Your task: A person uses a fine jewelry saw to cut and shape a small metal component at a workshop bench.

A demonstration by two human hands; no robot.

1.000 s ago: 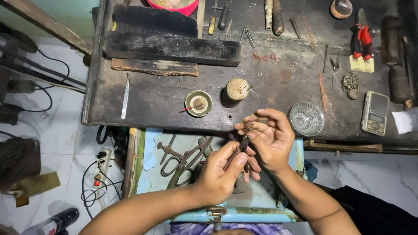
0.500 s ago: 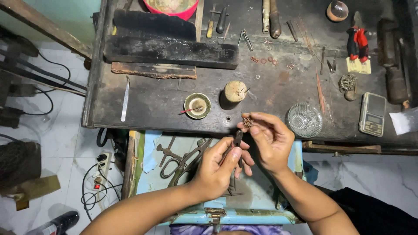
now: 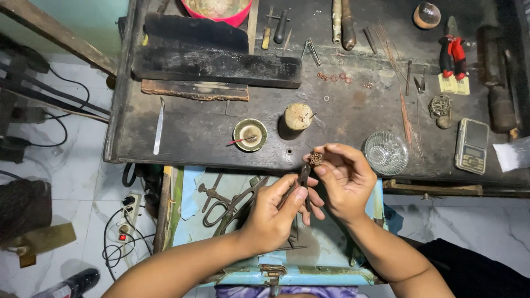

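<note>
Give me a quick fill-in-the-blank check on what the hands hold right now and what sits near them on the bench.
1. The right hand pinches a small round flower-like metal piece at its ____.
2. The left hand holds small dark ____ pointing up toward that piece.
3. The clear glass dish sits just to the ____ of the right hand.
4. The large scissors lie in the open blue ____ under the bench.

Missing words: fingertips; pliers; right; drawer

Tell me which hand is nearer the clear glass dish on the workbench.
Right. The right hand sits just left of the glass dish, holding a small ornament; the left hand is farther down-left, gripping pliers.
</note>
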